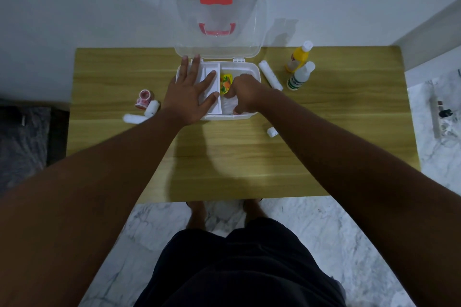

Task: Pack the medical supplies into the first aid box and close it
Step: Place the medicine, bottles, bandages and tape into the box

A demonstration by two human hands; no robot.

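Dim, flat indoor light; the arms throw soft shadows onto the yellowish wood-grain counter point(124, 77). Wide-angle distortion bows the edges, and fine detail is slightly soft.

Both bare arms extended forward, forearms converging; left hand point(190, 92) flat, palm down, fingers spread and straight, thumb angled to the right; right hand point(244, 93) curled, knuckles up, fingers bent downward, thumb tucked under; the two hands just beside each other, not touching

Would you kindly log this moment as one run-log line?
left hand: flat on box tray | right hand: inside box by yellow pack | lid: open
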